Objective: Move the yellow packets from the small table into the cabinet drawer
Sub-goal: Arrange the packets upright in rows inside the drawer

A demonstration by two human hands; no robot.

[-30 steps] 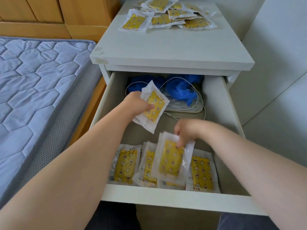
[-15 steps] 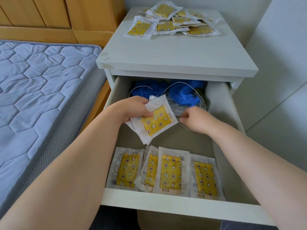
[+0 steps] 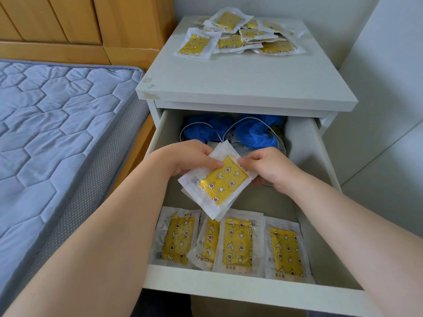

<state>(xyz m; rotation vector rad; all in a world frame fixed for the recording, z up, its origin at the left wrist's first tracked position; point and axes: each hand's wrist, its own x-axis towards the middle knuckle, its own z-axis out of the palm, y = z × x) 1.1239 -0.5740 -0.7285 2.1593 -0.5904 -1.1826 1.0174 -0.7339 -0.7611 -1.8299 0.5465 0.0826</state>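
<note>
Over the middle of the open drawer (image 3: 256, 291), both hands hold a small stack of yellow packets (image 3: 223, 183). My left hand (image 3: 187, 156) grips the stack's upper left side. My right hand (image 3: 266, 167) pinches the top packet's upper right corner. Several yellow packets (image 3: 231, 241) lie in a row along the drawer's front. A heap of more yellow packets (image 3: 238, 35) sits at the back of the small white table (image 3: 240, 81).
Blue cloth (image 3: 254, 133) and white cables (image 3: 231, 131) fill the back of the drawer. A bed with a blue quilted mattress (image 3: 57, 124) stands close on the left, with a wooden headboard (image 3: 80, 26) behind. White wall panels (image 3: 384, 110) rise on the right.
My right hand let go of a packet in the front row, moved up and took hold of the stack in my left hand. The stack shifted toward the drawer's middle.
</note>
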